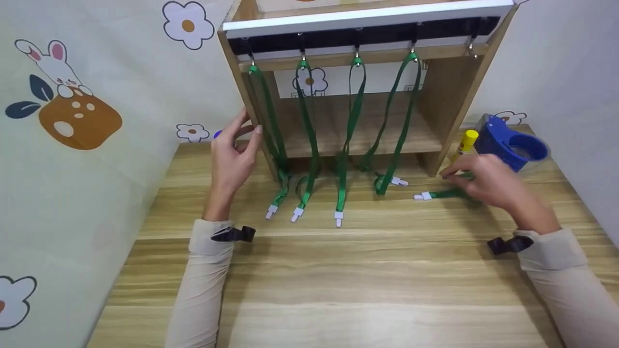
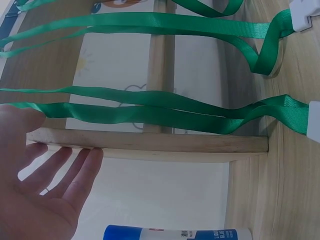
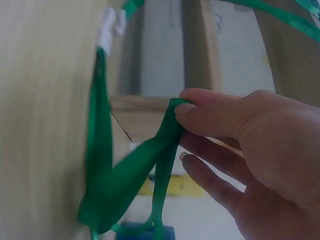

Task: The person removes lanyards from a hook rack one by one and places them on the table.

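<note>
My left hand holds the left side panel of a small wooden shelf, thumb by the front edge and fingers along the outer face. My right hand, right of the shelf, pinches the strap of a green lanyard between thumb and forefinger. This lanyard's white clip lies low over the table. Several other green lanyards hang by loops from hooks on the shelf's black rail, their white clips reaching down to the table. The rightmost hook is bare.
A blue tape dispenser stands at the back right, with a yellow glue stick beside it. Left of the shelf is a blue-capped liquid glue tube. Patterned cloth covers the wall behind the wooden table.
</note>
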The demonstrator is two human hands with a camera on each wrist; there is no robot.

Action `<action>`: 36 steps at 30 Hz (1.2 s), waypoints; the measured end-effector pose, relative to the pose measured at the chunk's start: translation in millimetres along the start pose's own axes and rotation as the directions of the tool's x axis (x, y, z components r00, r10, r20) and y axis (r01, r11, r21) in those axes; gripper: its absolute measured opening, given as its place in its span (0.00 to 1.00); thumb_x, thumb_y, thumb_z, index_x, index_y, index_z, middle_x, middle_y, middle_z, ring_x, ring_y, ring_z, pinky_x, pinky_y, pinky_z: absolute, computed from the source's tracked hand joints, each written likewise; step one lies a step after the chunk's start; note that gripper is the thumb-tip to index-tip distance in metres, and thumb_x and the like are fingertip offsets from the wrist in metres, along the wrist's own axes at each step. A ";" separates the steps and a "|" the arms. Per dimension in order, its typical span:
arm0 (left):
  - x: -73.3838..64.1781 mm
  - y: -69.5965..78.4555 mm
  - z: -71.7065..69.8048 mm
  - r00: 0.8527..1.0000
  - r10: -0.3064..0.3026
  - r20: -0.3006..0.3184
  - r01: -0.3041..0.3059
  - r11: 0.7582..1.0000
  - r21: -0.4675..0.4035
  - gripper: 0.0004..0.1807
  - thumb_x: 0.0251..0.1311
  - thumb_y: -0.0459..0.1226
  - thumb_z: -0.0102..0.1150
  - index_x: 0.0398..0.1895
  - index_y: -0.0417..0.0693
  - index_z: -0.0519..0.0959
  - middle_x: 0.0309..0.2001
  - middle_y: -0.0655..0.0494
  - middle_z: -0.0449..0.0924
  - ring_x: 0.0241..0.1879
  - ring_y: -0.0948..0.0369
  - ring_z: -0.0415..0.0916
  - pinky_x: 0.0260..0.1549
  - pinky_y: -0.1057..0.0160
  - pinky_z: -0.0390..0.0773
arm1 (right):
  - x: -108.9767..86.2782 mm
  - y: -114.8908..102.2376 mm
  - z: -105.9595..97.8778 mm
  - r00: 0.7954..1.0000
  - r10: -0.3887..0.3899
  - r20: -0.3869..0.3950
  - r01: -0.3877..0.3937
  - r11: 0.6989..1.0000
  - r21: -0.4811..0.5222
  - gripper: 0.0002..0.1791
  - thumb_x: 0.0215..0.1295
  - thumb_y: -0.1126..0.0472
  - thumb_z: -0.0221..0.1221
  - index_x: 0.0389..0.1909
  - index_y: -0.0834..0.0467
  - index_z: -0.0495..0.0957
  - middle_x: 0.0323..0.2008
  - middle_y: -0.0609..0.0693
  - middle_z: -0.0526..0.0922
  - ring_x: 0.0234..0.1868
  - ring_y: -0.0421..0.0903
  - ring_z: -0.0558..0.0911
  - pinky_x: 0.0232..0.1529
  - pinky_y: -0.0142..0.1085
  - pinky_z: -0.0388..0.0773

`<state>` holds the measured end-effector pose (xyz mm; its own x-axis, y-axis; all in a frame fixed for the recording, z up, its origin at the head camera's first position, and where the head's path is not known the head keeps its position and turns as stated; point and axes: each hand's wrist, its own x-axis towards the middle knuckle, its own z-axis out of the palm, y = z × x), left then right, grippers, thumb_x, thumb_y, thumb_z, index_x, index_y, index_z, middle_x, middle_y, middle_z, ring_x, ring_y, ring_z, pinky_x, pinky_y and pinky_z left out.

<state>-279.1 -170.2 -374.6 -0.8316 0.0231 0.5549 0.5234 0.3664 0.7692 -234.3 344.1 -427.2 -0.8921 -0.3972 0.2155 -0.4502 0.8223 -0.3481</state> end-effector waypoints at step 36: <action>-0.4 1.0 -1.9 1.000 0.002 0.006 -0.002 1.000 0.010 0.29 0.77 0.34 0.63 0.79 0.42 0.73 0.73 0.44 0.80 0.63 0.47 0.86 0.51 0.64 0.91 | 2.7 -9.2 19.5 0.974 -0.046 0.221 0.027 0.996 0.087 0.17 0.65 0.71 0.72 0.52 0.55 0.91 0.51 0.52 0.92 0.53 0.55 0.89 0.58 0.60 0.88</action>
<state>-277.9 -171.6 -373.5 -0.8314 0.0292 0.5549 0.5235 0.3761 0.7645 -233.3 327.6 -441.2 -0.8571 -0.5146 0.0242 -0.4758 0.7727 -0.4202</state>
